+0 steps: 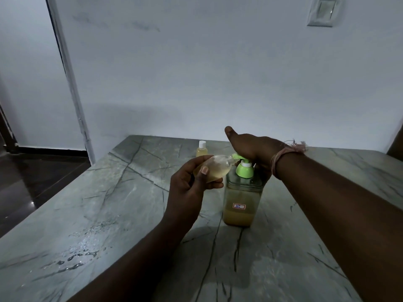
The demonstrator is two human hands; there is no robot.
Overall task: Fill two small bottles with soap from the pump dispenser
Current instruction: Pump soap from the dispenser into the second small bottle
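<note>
Left hand (192, 182) grips a tilted small bottle (212, 168) at the pump dispenser (242, 192) spout — right hand (250, 149) lies flat and open on the pump.

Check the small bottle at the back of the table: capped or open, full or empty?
Capped and upright: the back bottle has a white cap on, with yellowish liquid filling most of its visible body. Its base is hidden behind the left hand.

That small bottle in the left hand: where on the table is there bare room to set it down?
The table is bare right of the pump dispenser and near its front edge. At front left, water drops wet it. It is crowded between the dispenser and the capped bottle behind.
</note>
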